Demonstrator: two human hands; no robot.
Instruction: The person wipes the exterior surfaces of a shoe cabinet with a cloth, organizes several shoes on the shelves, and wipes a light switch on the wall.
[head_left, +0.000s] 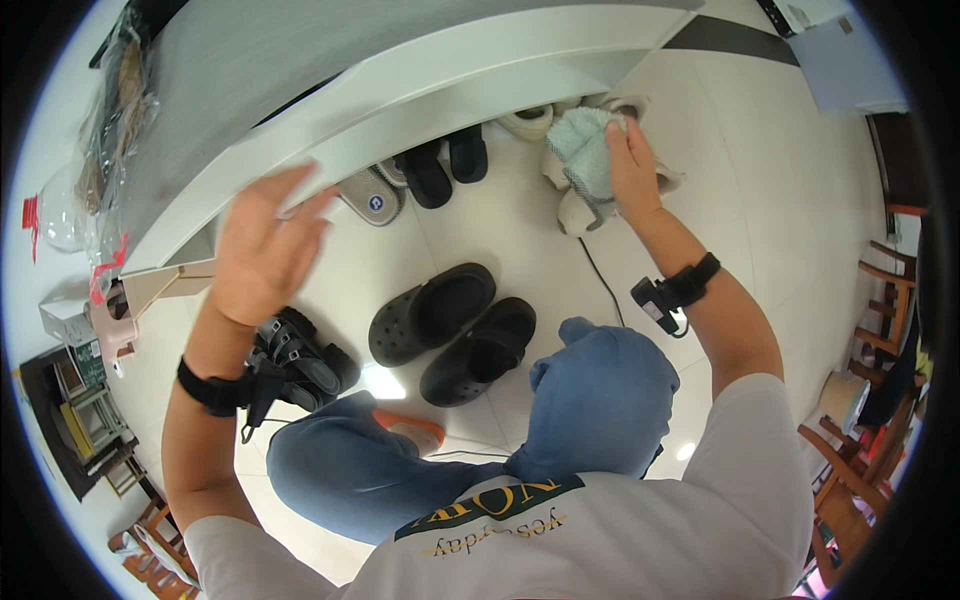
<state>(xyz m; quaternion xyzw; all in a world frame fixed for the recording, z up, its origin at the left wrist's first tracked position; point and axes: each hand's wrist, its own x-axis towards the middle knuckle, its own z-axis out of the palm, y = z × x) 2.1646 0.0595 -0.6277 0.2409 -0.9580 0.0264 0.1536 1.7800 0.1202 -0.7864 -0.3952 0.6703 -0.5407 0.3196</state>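
Note:
My right hand (632, 169) grips a pale green cloth (589, 142) with a dark edge, held above several light-coloured shoes (576, 213) on the floor. The cloth hides part of those shoes. My left hand (268, 238) is raised and blurred, fingers apart and holding nothing, near the front edge of a white cabinet (480, 94). Below it stand black buckled sandals (307, 356). A pair of black clogs (454, 334) rests on the floor before me. Grey slippers (373, 199) and black slippers (426, 176) lie partly under the cabinet.
A black cable (600, 277) runs across the tiled floor (712, 210) near my right knee. Plastic-wrapped items (112, 127) and a clear bottle (61, 210) are at the far left. Wooden chairs (847, 480) line the right side. A pink stool (114, 322) stands left of the cabinet.

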